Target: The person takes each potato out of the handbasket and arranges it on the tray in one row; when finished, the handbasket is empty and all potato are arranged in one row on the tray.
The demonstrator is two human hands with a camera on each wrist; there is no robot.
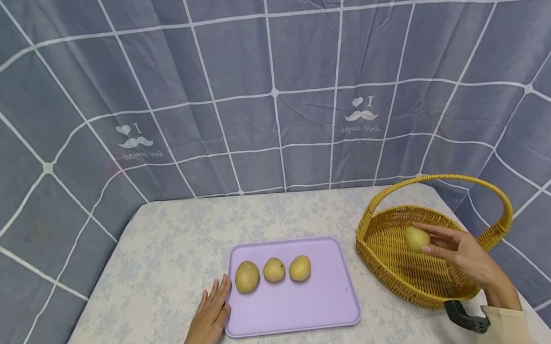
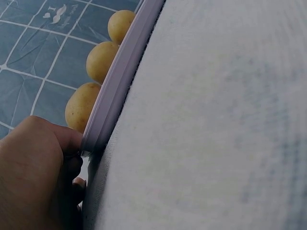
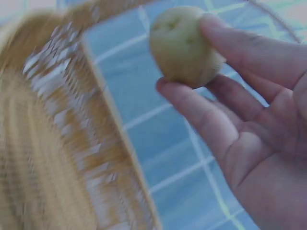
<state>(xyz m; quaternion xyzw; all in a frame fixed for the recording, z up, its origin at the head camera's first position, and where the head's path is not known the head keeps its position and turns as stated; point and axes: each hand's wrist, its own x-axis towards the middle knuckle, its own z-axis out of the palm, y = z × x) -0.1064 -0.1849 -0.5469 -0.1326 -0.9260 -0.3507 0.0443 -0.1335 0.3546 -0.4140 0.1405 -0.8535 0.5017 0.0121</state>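
A potato (image 1: 416, 239) is pinched between the thumb and fingertips of my right hand (image 1: 466, 251), above the wicker basket (image 1: 390, 276). In the right wrist view this potato (image 3: 184, 45) shows small eyes in its skin. My left hand (image 1: 208, 320) lies on the table along the left edge of a lilac tray (image 1: 310, 309), its fingers fairly straight. The left wrist view has the thumb against the tray's rim (image 2: 112, 96). Three potatoes sit in a row on the tray: a larger left potato (image 1: 247, 277), a middle potato (image 1: 274, 270) and a right potato (image 1: 300, 268).
The basket's tall arched handle (image 1: 431, 177) rises over its opening, close to my right hand. A pale floral cloth (image 1: 166, 261) covers the table. Behind and beside it hang blue-grey curtains (image 1: 310, 120) with white grid lines. A dark band (image 1: 464, 318) circles the right wrist.
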